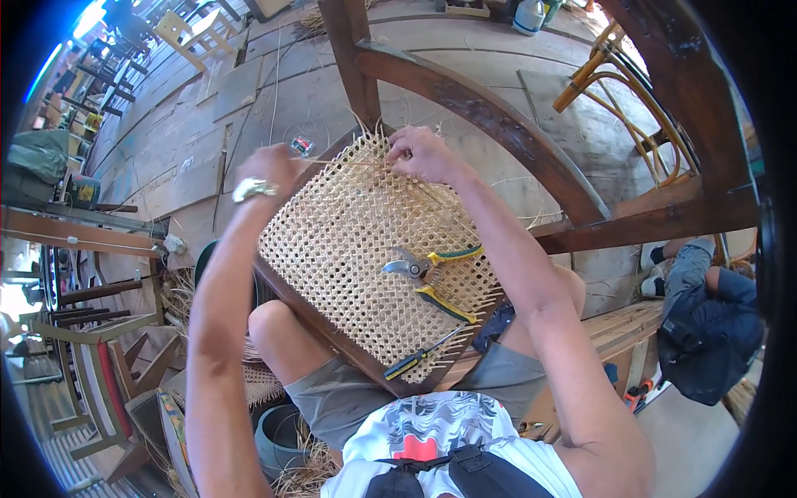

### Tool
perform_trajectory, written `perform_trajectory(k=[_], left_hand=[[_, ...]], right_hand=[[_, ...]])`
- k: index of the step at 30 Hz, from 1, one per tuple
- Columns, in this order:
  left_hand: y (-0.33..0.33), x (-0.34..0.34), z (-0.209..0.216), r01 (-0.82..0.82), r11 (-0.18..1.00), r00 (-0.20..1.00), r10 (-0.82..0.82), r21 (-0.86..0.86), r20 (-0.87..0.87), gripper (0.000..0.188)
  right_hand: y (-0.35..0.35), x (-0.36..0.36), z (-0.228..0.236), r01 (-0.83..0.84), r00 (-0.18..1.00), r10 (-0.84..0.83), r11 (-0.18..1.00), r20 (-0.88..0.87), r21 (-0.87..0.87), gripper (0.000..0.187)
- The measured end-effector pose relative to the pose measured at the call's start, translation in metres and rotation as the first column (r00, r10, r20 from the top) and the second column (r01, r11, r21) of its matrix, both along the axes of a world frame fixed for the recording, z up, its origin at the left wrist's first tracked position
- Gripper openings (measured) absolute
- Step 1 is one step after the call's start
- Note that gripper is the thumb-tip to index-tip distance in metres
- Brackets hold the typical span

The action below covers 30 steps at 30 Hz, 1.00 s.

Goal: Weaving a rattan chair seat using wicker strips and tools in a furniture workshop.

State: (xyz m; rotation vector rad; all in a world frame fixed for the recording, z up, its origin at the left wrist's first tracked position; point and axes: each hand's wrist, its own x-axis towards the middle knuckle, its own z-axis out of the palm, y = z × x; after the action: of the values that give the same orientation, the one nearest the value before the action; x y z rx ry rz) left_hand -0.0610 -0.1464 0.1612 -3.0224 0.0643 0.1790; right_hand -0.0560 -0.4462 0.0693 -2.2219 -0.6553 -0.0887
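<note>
A wooden seat frame with a woven cane panel (332, 224) rests across my lap, loose cane ends sticking out along its edges. My left hand (272, 168), slightly blurred and wearing a watch, is past the panel's left edge, fingers closed on a thin cane strand (340, 163). The strand runs taut across the weave toward my right hand (422, 155). That hand is bent into a pinch at the far corner, its fingertips at the strand and the weave. Pruning shears (423, 270) with yellow-green handles lie open on the cane. Nearer me is a screwdriver (408, 362).
A dark wooden chair frame (498, 124) with a curved brace stands at the far right. Beyond it is a rattan chair (618, 91). Another person (706, 324) sits at the right. A bucket (282, 436) and cane scraps are at my lower left; stacked furniture fills the left side.
</note>
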Motion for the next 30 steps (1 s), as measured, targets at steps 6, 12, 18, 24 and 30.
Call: perform_trajectory(k=[6, 12, 18, 24, 30], left_hand=[[-0.001, -0.004, 0.064, -0.043, 0.902, 0.998, 0.023, -0.429, -0.053, 0.053], [-0.018, 0.014, -0.002, -0.009, 0.765, 0.997, -0.042, -0.644, -0.064, 0.046], [-0.05, 0.009, -0.064, 0.213, 0.876, 0.958, -0.274, -0.433, -0.083, 0.012], [-0.094, 0.014, -0.028, 0.112, 0.987, 0.953, -0.14, -0.116, -0.267, 0.025], [-0.101, 0.003, -0.057, 0.046, 0.963, 0.982, -0.092, -0.265, -0.165, 0.026]], right_hand=[[0.05, -0.012, 0.058, 0.088, 0.934, 0.088, 0.883, -0.346, 0.461, 0.026], [0.033, 0.014, 0.053, -0.001, 0.941, 0.129, 0.926, -0.312, 0.378, 0.017], [0.0, 0.016, 0.017, 0.123, 0.992, -0.126, 0.987, -0.02, -0.104, 0.018], [0.01, 0.013, 0.031, 0.12, 0.991, -0.125, 0.989, -0.052, -0.091, 0.016], [0.019, 0.027, 0.036, 0.05, 0.951, -0.125, 0.964, -0.284, -0.26, 0.019]])
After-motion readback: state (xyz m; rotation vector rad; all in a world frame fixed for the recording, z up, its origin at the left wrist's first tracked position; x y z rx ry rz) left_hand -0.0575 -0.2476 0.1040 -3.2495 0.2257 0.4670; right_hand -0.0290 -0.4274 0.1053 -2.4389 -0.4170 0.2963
